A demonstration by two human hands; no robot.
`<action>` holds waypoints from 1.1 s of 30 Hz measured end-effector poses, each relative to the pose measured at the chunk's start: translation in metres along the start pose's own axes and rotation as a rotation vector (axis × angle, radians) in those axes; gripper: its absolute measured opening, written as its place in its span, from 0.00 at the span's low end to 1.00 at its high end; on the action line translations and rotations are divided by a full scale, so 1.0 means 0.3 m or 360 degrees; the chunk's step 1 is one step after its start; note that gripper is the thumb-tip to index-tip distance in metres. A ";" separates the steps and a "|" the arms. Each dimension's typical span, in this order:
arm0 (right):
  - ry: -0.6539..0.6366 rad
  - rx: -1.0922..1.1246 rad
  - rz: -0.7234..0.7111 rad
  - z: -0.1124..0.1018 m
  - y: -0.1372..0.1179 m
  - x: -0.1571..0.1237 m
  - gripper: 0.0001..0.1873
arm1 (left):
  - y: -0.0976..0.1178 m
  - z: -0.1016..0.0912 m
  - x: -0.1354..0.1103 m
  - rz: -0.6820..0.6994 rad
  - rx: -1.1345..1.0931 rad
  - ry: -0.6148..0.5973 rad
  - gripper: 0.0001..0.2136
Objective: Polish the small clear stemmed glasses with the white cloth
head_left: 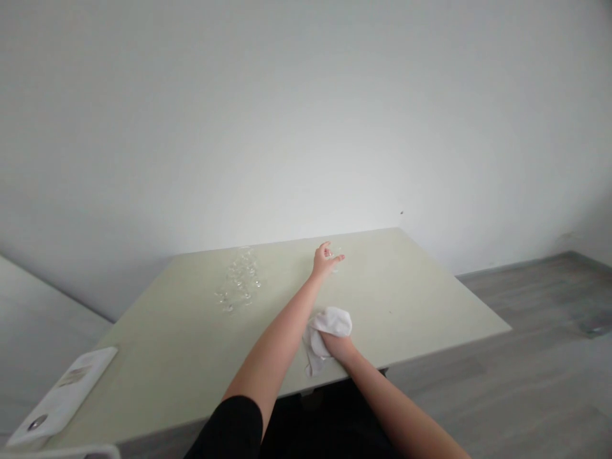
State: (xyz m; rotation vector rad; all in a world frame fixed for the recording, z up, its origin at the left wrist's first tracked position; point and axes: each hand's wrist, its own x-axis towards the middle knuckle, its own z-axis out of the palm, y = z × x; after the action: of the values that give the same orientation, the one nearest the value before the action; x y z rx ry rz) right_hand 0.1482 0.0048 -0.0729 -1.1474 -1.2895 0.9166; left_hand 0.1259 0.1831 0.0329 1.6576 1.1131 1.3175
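Observation:
My left hand (325, 259) is stretched far out over the table, its thumb and fingers apart. A clear glass (336, 250), faint against the pale surface, stands right at those fingertips; whether they touch it I cannot make out. Near the table's front edge, my right hand (335, 343) is bunched inside a white cloth (335, 320), which covers most of its fingers and hangs down on the left. To the left of my left arm, several clear glasses (243, 274) stand close together in a group, their outlines overlapping.
The pale table (182, 357) reaches back to a white wall (306, 115). On its left front corner lies a white flat object (64, 395) with a dark round spot. Grey wood-look floor (516, 299) shows to the right.

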 end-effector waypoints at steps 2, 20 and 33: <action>-0.0023 -0.0067 -0.0004 -0.001 0.005 0.002 0.27 | -0.042 0.042 0.025 -0.0008 0.0035 -0.0019 0.33; 0.0073 0.0111 0.0106 -0.023 -0.043 -0.021 0.27 | 0.038 -0.147 -0.280 0.0445 0.0128 0.0091 0.17; -0.0080 -0.0188 -0.0273 -0.015 0.001 -0.082 0.28 | -0.345 -0.825 -0.365 -0.0129 0.0834 0.1479 0.48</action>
State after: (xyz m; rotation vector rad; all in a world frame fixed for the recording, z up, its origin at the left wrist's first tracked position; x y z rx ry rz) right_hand 0.1502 -0.0193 -0.0786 -1.0908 -1.4748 0.7551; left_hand -0.1460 0.1246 -0.0483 1.2796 2.1848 1.9204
